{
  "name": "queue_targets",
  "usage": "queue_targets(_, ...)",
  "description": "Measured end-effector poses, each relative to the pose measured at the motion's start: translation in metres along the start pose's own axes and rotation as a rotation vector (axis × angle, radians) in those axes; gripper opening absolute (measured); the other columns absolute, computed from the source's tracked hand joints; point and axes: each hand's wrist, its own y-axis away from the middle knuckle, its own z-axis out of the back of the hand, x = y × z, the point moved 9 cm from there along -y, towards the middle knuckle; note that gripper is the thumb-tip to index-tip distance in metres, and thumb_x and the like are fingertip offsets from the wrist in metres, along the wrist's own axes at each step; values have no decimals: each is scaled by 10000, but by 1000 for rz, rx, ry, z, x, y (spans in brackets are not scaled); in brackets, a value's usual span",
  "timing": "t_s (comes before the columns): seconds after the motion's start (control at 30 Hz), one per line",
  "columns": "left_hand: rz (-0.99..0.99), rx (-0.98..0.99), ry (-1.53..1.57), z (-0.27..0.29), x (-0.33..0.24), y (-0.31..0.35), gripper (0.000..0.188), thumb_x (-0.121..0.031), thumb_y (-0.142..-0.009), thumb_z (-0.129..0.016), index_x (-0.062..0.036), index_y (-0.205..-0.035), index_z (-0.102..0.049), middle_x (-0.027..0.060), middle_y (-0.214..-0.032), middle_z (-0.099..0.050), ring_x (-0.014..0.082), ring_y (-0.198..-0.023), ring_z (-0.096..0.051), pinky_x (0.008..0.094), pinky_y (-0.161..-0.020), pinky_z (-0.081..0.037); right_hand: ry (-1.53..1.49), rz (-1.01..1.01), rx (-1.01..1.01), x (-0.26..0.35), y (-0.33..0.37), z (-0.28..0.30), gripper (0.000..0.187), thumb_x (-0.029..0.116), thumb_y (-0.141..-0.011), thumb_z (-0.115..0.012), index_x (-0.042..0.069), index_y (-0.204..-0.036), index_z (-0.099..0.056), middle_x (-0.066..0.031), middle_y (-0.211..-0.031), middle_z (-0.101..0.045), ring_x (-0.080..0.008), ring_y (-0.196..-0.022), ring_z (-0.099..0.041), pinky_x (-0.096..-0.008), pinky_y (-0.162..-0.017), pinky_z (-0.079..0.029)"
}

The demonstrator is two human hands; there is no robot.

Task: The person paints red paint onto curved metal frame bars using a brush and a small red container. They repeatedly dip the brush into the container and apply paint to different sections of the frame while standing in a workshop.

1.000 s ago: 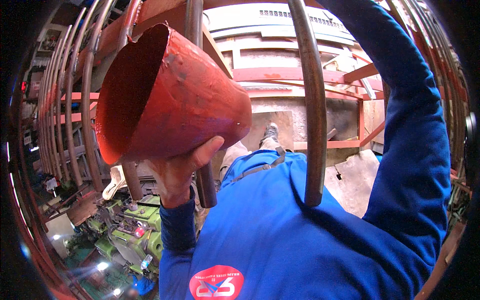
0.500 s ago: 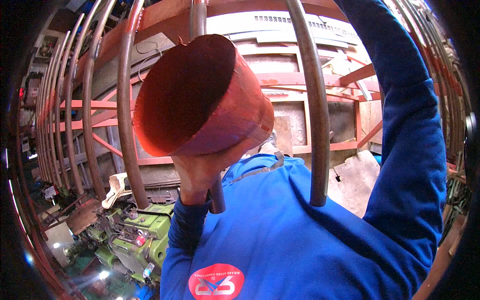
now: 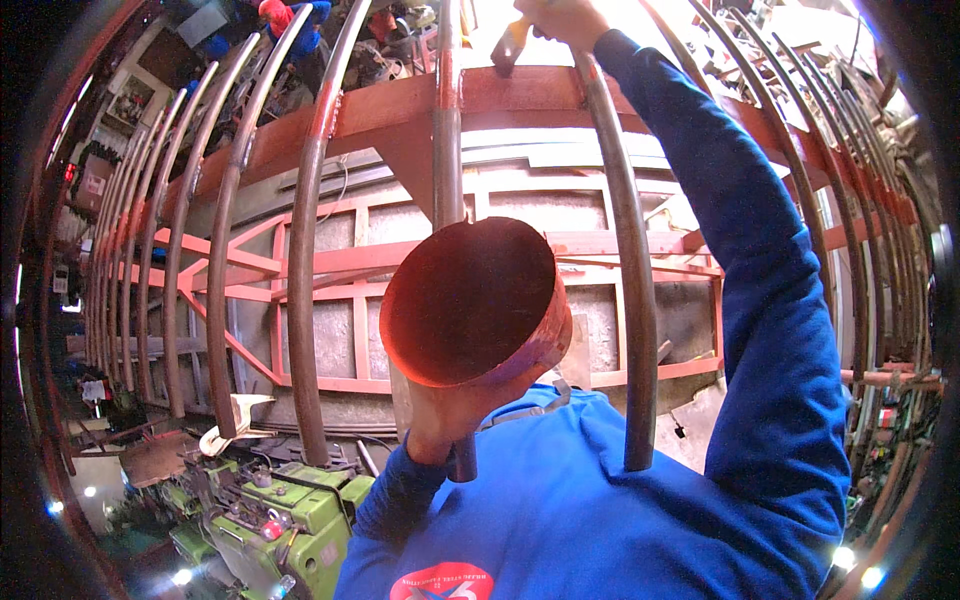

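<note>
My left hand (image 3: 440, 415) grips the underside of a round paint can (image 3: 545, 350), coated in red and tilted with its mouth facing up. The can's inside is dark, so its contents cannot be made out. A brown metal bar (image 3: 463, 462) runs behind the can and shows below it. High up, my right hand (image 3: 568, 20) is closed around a paintbrush (image 3: 511, 44). Its bristle end is at the upper edge of a red-painted beam (image 3: 395, 120), beside another upright bar (image 3: 628, 230).
More upright bars (image 3: 305, 300) line both sides, joined to the beam. Beyond them lies a pink-red metal frame (image 3: 340, 385). A green machine (image 3: 320, 500) stands at the lower left. At the top left is a person in blue (image 3: 305, 35).
The view has shifted, bringing my right hand and the brush into sight. The can now appears lower and further right, still in my left hand, with its mouth turned more towards me.
</note>
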Motion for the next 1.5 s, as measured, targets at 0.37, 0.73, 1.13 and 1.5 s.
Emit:
queue_targets(0.37, 35, -53, 109, 1, 1, 1, 826, -291, -539, -895, -54, -1213, -482, 97, -1135, -580, 233, -1004, -589, 339, -871, -496, -25, 41, -30, 26, 16, 1, 224, 198, -812, -595, 33, -953, -647, -197, -978, -635, -323, -936, -605, -422, -793, -478)
queue_targets(0.73, 59, -38, 201, -6, 1, -7, 961, -190, -485, -907, -37, -1279, -386, 122, -1206, -516, 257, -1067, -550, 364, -914, -489, -4, 58, -31, 36, 18, 8, 220, 189, -811, -593, 28, -951, -649, -207, -984, -636, -333, -941, -605, -428, -794, -477)
queue_targets(1.13, 27, -90, 291, 0, 3, 1, 842, -284, -552, -895, -61, -1246, -473, 91, -1167, -559, 208, -1036, -575, 331, -876, -492, -182, 187, -567, 18, -39, -31, 268, 239, -842, -560, -2, -916, -653, -163, -800, -652, -308, -747, -632, -432, -745, -485)
queue_targets(1.5, 82, -61, 207, -7, -3, 5, 881, -279, -538, -903, -48, -1254, -445, 94, -1172, -545, 217, -1056, -562, 325, -891, -485, -261, -357, -278, -56, -5, -35, 578, 579, -746, -619, 2, -741, -650, -77, -614, -593, -160, -543, -587, -304, -514, -509)
